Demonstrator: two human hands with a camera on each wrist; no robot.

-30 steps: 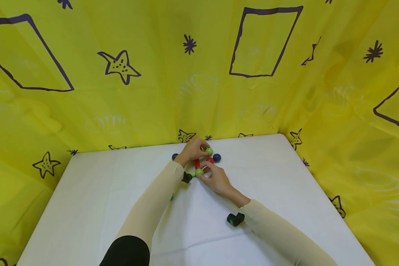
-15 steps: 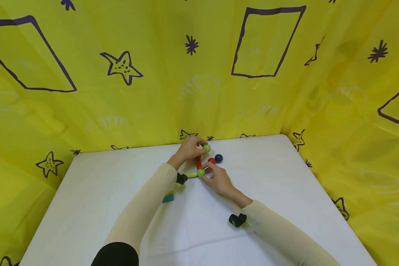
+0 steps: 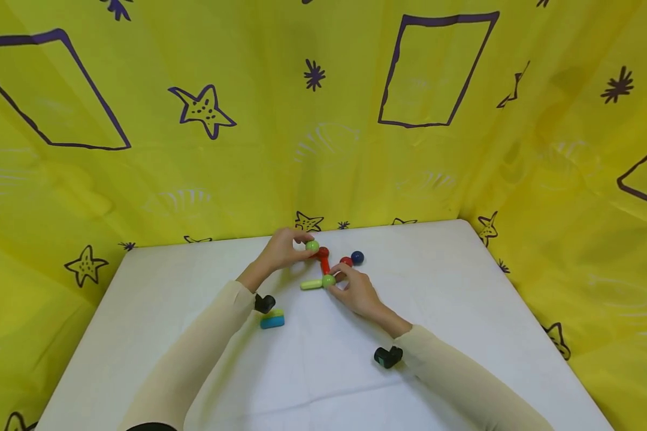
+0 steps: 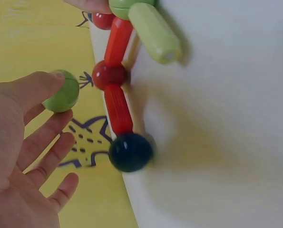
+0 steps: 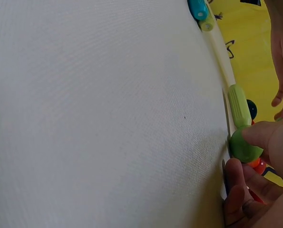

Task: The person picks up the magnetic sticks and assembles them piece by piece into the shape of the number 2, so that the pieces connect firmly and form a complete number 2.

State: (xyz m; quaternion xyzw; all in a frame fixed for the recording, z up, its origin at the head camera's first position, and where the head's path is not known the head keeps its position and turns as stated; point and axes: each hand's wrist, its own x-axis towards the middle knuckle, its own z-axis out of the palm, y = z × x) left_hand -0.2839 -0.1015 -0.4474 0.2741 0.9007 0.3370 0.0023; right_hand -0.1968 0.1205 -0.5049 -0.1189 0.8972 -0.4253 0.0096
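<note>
My left hand (image 3: 280, 251) pinches a loose green ball (image 4: 64, 92) between thumb and fingertips; its other fingers are spread in the left wrist view. My right hand (image 3: 358, 293) grips a second green ball (image 3: 329, 280) low at the table. A light green stick (image 3: 311, 285) points left from that ball, and a red stick (image 4: 118, 42) runs from it to a red ball (image 4: 109, 75). Another red stick (image 4: 117, 109) links this red ball to a dark blue ball (image 4: 130, 152). In the head view, the held loose ball is right beside the red ball.
A red ball (image 3: 346, 261) and a dark blue ball (image 3: 357, 257) lie beyond my right hand. Nearer on the left are a teal stick (image 3: 272, 322) and a yellow-green stick (image 3: 274, 313), side by side. A yellow curtain (image 3: 248, 167) borders the white table (image 3: 442, 299).
My left hand has moved left with its green ball, from beyond the sticks to the red ball's left. Its arm has uncovered the teal and yellow-green sticks. My right hand keeps its place.
</note>
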